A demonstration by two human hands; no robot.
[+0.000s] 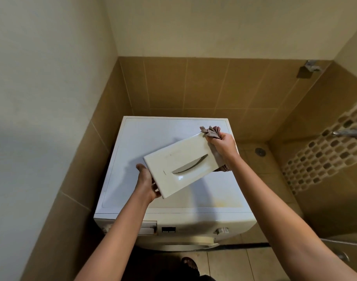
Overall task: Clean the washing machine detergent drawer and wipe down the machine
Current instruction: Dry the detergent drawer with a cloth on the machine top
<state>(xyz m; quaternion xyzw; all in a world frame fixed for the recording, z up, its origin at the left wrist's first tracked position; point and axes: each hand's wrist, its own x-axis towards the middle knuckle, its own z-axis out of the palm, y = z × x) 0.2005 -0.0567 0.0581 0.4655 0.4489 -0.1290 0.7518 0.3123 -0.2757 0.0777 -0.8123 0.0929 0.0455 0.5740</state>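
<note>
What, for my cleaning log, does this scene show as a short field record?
drawer: out of its slot, held above the machine, front panel facing the camera
left hand: holds drawer's lower-left end
right hand: grips cloth against drawer's upper-right corner
slot: open, machine's front left

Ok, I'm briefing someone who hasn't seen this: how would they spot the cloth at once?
Find the white washing machine in the tiled corner. Above its top, the white drawer is held up; the cloth is bunched in the right hand at the drawer's far right corner. It is the only crumpled, grey-brown thing among smooth white surfaces.
</note>
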